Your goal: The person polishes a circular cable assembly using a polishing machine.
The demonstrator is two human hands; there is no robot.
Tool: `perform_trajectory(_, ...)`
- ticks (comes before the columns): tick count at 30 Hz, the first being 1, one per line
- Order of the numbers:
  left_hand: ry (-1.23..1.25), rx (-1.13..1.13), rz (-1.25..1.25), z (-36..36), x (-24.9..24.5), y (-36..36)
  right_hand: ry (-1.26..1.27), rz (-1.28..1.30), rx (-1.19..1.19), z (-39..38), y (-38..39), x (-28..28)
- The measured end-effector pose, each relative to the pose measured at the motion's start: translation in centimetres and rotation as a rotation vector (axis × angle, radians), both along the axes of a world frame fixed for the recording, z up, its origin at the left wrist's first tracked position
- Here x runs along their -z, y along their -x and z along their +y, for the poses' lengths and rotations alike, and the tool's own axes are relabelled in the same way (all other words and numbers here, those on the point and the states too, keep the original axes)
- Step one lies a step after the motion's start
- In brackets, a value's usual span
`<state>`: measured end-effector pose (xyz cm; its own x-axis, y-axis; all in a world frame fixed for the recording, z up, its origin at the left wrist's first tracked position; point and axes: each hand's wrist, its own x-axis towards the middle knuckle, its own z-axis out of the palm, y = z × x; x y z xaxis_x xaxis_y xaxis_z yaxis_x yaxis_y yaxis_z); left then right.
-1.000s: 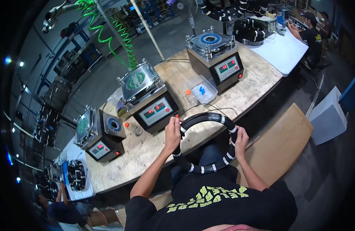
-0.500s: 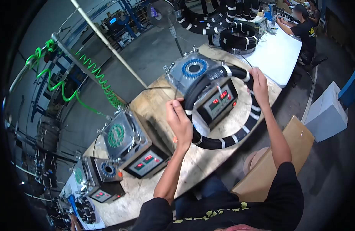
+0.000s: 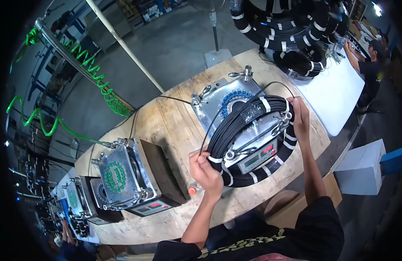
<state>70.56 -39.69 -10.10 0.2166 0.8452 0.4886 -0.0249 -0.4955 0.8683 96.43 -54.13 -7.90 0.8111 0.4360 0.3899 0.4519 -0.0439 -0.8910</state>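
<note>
A coil of black cable [image 3: 229, 132], bound with white tape bands, is held up between my two hands. Its left side is gripped by my left hand [image 3: 205, 174], fingers curled round the bundle. My right hand [image 3: 300, 119] closes on the right side. Through the ring shows the front of a machine [image 3: 202, 114] with a metal top plate and knobbed clamps. Blue pieces [image 3: 229, 104] form a circle on that plate, partly hidden by the coil. A loose cable end loops above the coil near my right hand.
To the left on the wooden table [image 3: 183, 111] stands a second machine [image 3: 142, 204] with green pieces, more machines beyond. Black coils [image 3: 281, 41] are stacked at the back right beside a white table [image 3: 336, 102], where a person [image 3: 370, 69] sits. A green spiral hose [image 3: 94, 74] hangs left.
The coil has tilted and now overlaps the machine's top plate, its front clamps showing through the ring. Both hands keep hold. The camera view has shifted.
</note>
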Motion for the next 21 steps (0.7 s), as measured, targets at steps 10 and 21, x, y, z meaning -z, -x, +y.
perform_trajectory(10,-0.044,-0.227,0.056,-1.3,0.0,-0.9,0.021,-0.041,-0.029,-0.4,-0.8,0.9)
perform_trajectory(21,-0.203,-0.304,0.040,-1.4,-0.3,-1.4,-0.096,-0.174,-0.090,-0.2,-1.3,1.2)
